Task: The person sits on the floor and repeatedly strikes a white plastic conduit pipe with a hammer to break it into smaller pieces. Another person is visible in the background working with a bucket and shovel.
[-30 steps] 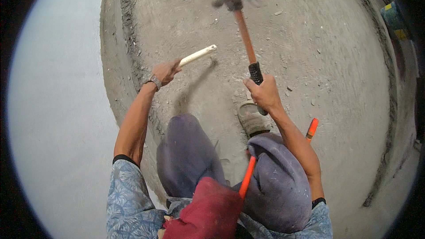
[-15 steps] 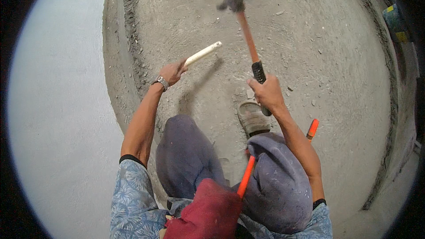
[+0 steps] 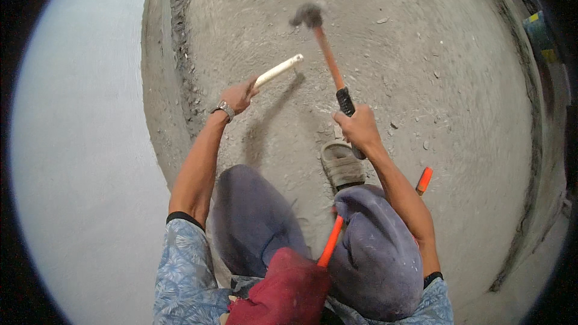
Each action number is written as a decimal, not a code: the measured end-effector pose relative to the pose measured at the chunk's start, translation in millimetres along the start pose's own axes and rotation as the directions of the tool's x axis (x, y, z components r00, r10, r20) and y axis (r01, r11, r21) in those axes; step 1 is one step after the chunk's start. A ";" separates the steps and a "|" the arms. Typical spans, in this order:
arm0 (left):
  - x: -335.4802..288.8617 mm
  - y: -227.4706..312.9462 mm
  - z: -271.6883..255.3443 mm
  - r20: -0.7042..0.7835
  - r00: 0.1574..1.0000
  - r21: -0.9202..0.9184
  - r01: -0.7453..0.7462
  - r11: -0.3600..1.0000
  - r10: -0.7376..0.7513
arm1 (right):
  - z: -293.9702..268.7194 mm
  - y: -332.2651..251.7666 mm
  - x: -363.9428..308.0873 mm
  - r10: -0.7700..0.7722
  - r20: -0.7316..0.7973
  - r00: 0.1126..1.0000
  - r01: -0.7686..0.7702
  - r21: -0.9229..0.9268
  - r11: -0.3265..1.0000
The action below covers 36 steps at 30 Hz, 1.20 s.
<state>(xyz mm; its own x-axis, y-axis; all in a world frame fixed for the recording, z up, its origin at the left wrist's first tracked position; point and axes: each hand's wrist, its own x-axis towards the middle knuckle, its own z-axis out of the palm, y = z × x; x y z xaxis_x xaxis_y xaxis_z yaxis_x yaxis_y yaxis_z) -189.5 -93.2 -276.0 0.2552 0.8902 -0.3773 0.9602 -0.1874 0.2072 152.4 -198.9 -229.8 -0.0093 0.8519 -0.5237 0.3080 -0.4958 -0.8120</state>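
Observation:
My left hand (image 3: 239, 95), with a metal watch on its wrist, is closed around one end of a cream-white pipe (image 3: 279, 71). The pipe's far end points up and right, above the rough grey floor, and casts a shadow. In my right fist (image 3: 359, 127) is a claw hammer (image 3: 328, 57) with an orange shaft and black grip. Its dark head, a little blurred, is raised beyond the pipe's end and apart from it. Below the right hand rests my foot in a greyish sandal (image 3: 343, 164).
A smooth pale wall (image 3: 84, 144) fills the left side. Stone chips (image 3: 382, 21) lie scattered on the floor. An orange-ended object (image 3: 424, 180) shows beside my right forearm. Another orange strip (image 3: 331, 242) lies between my knees, by a dark red cloth (image 3: 283, 292). A dark, yellow-marked container (image 3: 542, 36) stands far right.
The hammer's head has swung slightly left and down, with my right hand a little lower. My left hand and the pipe have shifted very slightly right.

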 end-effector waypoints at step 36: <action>15.8 36.3 -21.8 0.122 0.991 0.077 0.052 0.996 -0.061 | 14.5 -24.8 4.8 -0.302 -0.250 0.920 0.330 0.075 0.941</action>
<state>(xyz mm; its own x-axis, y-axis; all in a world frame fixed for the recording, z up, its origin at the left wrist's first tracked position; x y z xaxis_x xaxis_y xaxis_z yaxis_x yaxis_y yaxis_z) -153.1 -76.9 -254.8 0.2078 0.8425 -0.4969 0.9781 -0.1719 0.1175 130.9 -185.0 -216.0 0.1360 0.9757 -0.1719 0.2155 -0.1985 -0.9561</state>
